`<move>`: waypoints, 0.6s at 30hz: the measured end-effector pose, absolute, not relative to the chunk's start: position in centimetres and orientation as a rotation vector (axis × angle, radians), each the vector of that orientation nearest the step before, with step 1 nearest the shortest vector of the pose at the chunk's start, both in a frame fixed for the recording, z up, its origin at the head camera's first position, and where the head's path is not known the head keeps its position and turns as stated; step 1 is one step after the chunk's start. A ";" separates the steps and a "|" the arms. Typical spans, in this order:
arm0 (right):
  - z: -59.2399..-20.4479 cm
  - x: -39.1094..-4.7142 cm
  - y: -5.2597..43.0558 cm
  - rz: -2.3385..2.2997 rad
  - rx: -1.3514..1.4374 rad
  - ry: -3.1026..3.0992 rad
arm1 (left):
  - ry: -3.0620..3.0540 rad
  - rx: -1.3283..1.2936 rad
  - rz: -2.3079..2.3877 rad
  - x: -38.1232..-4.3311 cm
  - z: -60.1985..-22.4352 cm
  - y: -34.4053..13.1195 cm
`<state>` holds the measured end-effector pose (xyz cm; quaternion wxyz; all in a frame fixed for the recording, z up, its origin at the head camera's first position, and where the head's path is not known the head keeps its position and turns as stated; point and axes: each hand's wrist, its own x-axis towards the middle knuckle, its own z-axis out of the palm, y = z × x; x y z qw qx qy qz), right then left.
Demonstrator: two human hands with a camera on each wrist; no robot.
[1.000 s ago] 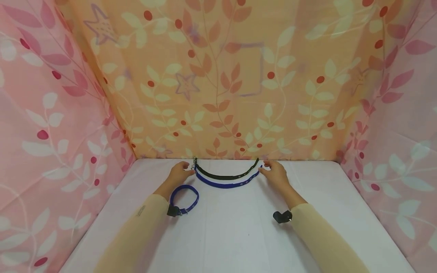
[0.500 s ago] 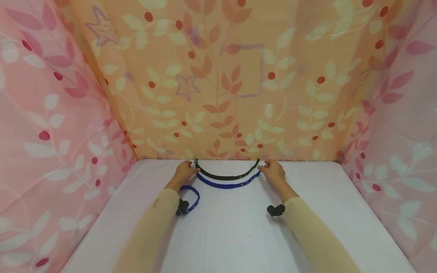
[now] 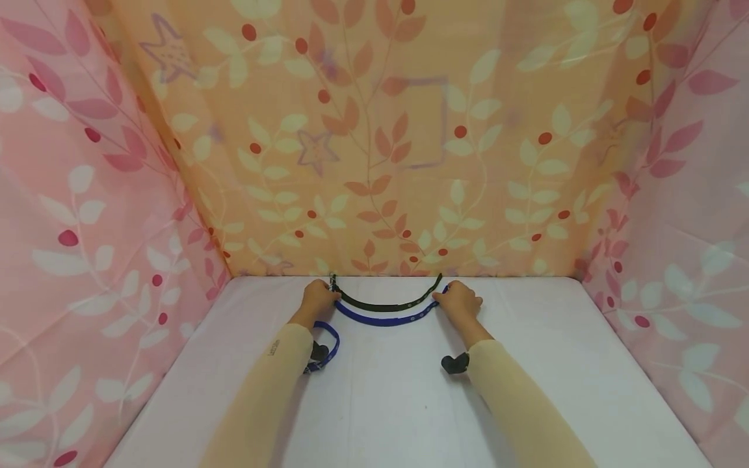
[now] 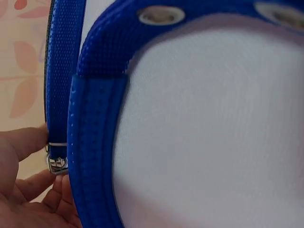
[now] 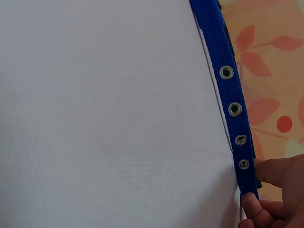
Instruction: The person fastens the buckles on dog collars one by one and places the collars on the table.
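Note:
An unbuckled blue collar (image 3: 383, 321) lies in a shallow curve at the far side of the table, just in front of a dark green collar (image 3: 374, 307). My left hand (image 3: 316, 300) pinches the blue collar's left end; the left wrist view shows thumb and fingers about its metal buckle (image 4: 58, 164). At the opposite end, my right hand (image 3: 460, 304) pinches the strap tip, just past a row of metal eyelets (image 5: 235, 109). A second blue collar (image 3: 335, 341), closed into a loop, lies by my left wrist, partly hidden by the sleeve.
Behind the collars, a patterned orange cloth wall (image 3: 374, 195) meets the table's far edge. Pink floral cloth walls (image 3: 117, 260) stand at both sides of the white table (image 3: 386, 396). A black wrist camera (image 3: 455, 363) hangs at the right cuff.
My left hand has shifted slightly right onto the buckle end. My right hand has moved left onto the holed end. Left sleeve now covers more of the looped collar.

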<state>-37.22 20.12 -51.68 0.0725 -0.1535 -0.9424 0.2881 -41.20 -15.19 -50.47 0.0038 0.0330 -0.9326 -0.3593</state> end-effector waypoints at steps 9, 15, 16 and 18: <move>-51.7 -37.1 20.5 0.936 -0.502 -2.758 | -2.819 0.195 -1.079 -40.4 -49.8 -14.4; -51.9 -36.4 20.5 1.062 -0.528 -2.653 | -2.794 0.283 -1.066 -40.1 -50.0 -14.7; -51.8 -36.3 20.4 1.089 -0.531 -2.635 | -2.789 0.287 -1.075 -40.0 -50.0 -14.8; -51.5 -35.9 20.3 1.149 -0.537 -2.595 | -2.784 0.300 -1.094 -39.8 -49.8 -14.9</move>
